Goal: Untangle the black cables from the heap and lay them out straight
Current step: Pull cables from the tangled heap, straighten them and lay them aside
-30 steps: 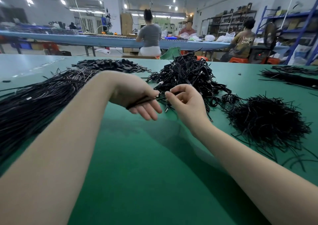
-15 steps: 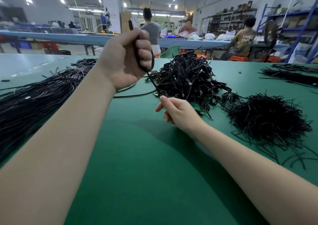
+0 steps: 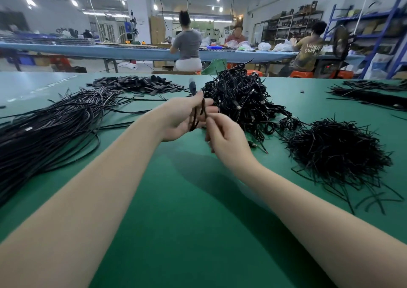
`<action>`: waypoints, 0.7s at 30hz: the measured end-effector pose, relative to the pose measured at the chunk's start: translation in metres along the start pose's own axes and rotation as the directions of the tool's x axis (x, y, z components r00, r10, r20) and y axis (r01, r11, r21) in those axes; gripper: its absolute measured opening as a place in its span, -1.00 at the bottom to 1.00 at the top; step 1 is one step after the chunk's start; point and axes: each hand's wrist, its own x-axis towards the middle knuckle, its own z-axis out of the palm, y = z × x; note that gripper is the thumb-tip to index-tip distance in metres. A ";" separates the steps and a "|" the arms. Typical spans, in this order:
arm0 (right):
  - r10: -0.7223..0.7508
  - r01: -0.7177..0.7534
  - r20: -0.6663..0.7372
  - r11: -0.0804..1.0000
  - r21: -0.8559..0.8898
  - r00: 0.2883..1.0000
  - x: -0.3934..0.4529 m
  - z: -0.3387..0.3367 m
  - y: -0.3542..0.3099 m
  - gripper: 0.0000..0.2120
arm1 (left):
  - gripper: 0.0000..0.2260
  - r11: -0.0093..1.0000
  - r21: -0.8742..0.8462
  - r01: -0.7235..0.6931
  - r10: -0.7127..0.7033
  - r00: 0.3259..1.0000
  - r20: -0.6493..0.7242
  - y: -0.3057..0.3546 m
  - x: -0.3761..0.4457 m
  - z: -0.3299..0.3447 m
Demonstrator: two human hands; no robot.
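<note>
A tangled heap of black cables (image 3: 240, 98) lies on the green table (image 3: 198, 221), just beyond my hands. My left hand (image 3: 180, 118) is palm-up in front of the heap and holds a looped black cable (image 3: 198, 116), whose plug end sticks up blurred above the fingers. My right hand (image 3: 224, 138) is just to the right of it, fingers curled, pinching the same cable near its lower loop. A long bundle of straightened black cables (image 3: 50, 122) lies across the table's left side.
A pile of short black ties (image 3: 337, 151) sits at the right. Flat black pieces (image 3: 136, 85) lie at the back left, more black strands (image 3: 370, 94) at the far right. Three people sit at a blue bench (image 3: 132, 52) behind.
My left hand came down from its raised position and now lies palm-up in front of the heap. My right hand rose from the table to pinch the cable.
</note>
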 end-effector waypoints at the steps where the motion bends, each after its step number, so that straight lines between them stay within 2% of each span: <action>1: 0.028 -0.029 0.019 0.999 0.039 0.999 -0.001 0.002 0.003 -0.79 | -0.65 0.995 -0.099 -0.015 0.018 1.000 0.023 0.000 0.000 0.000; 3: 0.100 -0.103 0.040 0.990 0.101 0.994 -0.001 0.001 0.009 -0.75 | -0.65 0.977 -0.213 -0.032 0.049 0.996 0.073 0.001 -0.001 0.001; 6: 0.222 -0.237 0.101 0.956 0.172 0.970 -0.002 -0.005 0.017 -0.71 | -0.69 0.928 -0.370 -0.041 0.067 0.996 0.057 0.004 -0.002 0.000; 10: 0.296 -0.310 0.093 0.913 0.264 0.951 -0.001 -0.007 0.021 -0.79 | -0.75 0.875 -0.483 -0.033 0.082 0.993 0.082 0.002 -0.001 -0.002; 13: 0.347 -0.362 0.104 0.879 0.312 0.932 0.002 -0.005 0.021 -0.80 | -0.72 0.842 -0.539 0.000 0.060 0.994 0.095 -0.005 0.001 -0.003; 16: 0.395 -0.416 0.132 0.838 0.354 0.909 0.004 -0.008 0.019 -0.73 | -0.70 0.854 -0.518 0.050 0.013 0.993 0.116 -0.013 0.003 -0.003; 21: 0.371 -0.399 0.152 0.877 0.268 0.916 0.005 -0.009 0.024 -0.79 | -0.71 0.944 -0.312 0.106 -0.069 0.989 0.128 -0.025 0.005 0.004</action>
